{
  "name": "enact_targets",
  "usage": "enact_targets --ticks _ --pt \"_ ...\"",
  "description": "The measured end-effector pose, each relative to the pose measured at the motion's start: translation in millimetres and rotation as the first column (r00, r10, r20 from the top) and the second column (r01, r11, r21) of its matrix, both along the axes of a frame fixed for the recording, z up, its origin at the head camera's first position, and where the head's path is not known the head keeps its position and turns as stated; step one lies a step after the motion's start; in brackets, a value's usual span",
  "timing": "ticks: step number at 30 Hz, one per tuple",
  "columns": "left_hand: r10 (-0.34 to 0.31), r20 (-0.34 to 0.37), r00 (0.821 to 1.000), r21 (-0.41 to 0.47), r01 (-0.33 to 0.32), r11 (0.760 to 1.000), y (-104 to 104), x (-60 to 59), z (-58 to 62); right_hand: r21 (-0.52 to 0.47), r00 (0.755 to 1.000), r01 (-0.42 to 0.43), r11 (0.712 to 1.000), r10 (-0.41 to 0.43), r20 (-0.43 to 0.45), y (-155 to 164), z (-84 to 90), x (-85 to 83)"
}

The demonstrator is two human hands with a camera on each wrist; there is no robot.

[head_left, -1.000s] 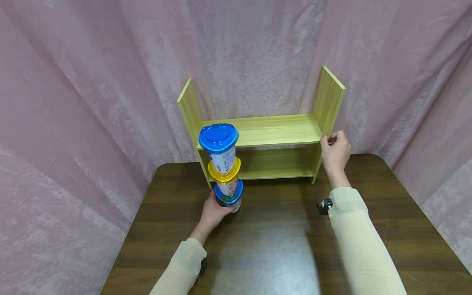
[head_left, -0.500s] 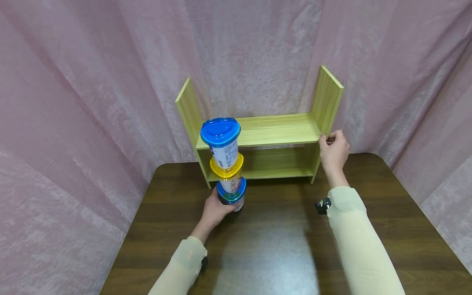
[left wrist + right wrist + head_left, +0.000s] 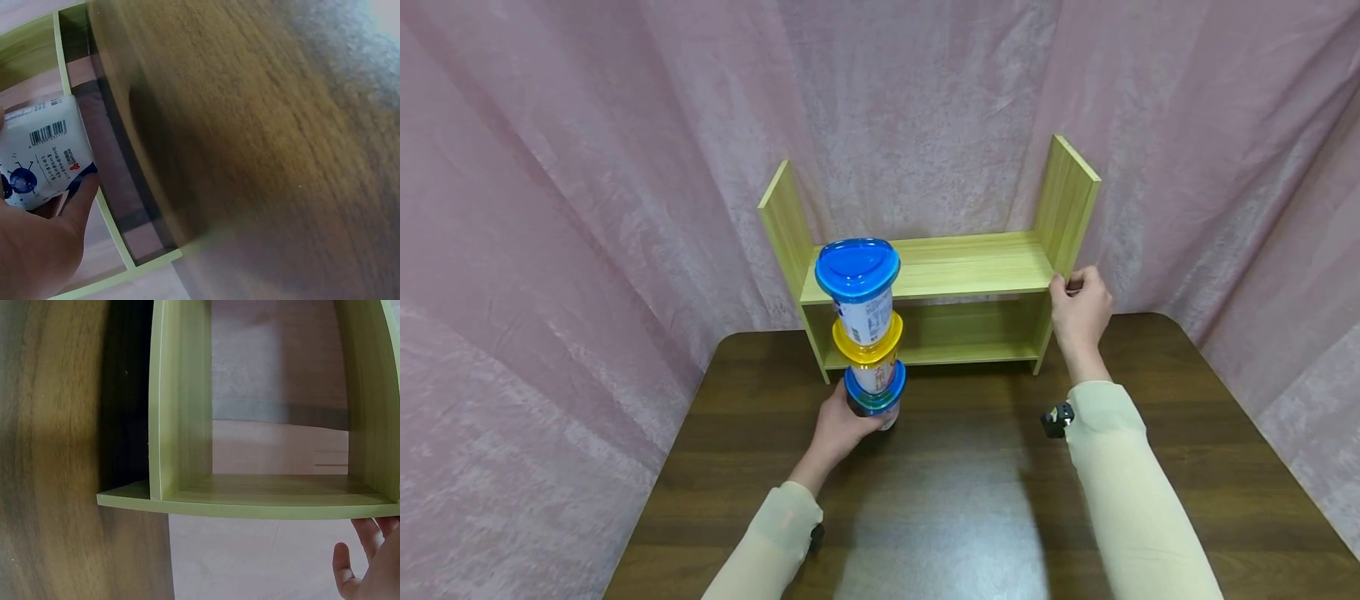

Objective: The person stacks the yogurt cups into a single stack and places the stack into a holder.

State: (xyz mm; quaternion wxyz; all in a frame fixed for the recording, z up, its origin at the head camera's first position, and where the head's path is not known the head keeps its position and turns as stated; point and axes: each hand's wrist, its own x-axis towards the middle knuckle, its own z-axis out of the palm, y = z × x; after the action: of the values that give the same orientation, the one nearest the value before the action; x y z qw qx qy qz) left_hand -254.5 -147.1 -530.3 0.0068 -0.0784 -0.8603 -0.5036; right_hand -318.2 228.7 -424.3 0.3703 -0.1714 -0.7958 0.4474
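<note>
My left hand point(image 3: 840, 422) grips the lowest of three lidded snack cups stacked in a column. That lowest cup point(image 3: 44, 153) is white with blue print and a barcode; its shadow falls on the table. Above it sits a cup with a yellow lid point(image 3: 867, 343), then a cup with a blue lid point(image 3: 857, 268) on top. The column stands before the left part of a pale wooden desktop shelf point(image 3: 977, 265). My right hand point(image 3: 1082, 312) pinches the shelf's right side panel at upper-board height, fingers point(image 3: 369, 536) at its outer face.
The shelf has two boards between two upright side panels and stands at the back of a dark wooden table point(image 3: 947, 492). Pink curtains point(image 3: 925, 108) hang right behind it and at both sides.
The stack of cups has moved slightly to the right with my left hand and stands straighter. My right hand stays at the shelf's side panel.
</note>
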Motion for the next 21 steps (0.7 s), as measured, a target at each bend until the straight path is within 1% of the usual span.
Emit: enact_targets --ticks 10,17,21 --pt "0.005 -0.031 1.0 -0.005 -0.005 1.0 -1.2 -5.3 6.3 0.011 1.0 -0.014 1.0 0.014 -0.012 -1.1 0.9 0.2" --pt "-0.011 -0.063 0.998 -0.016 0.01 1.0 1.2 -10.5 14.4 0.002 1.0 -0.003 1.0 0.003 -0.008 -0.8 3.1 0.2" --pt "-0.015 -0.066 0.998 -0.012 0.014 1.0 2.6 -12.7 19.3 0.003 1.0 -0.001 1.0 0.001 -0.006 -0.8 3.3 -0.3"
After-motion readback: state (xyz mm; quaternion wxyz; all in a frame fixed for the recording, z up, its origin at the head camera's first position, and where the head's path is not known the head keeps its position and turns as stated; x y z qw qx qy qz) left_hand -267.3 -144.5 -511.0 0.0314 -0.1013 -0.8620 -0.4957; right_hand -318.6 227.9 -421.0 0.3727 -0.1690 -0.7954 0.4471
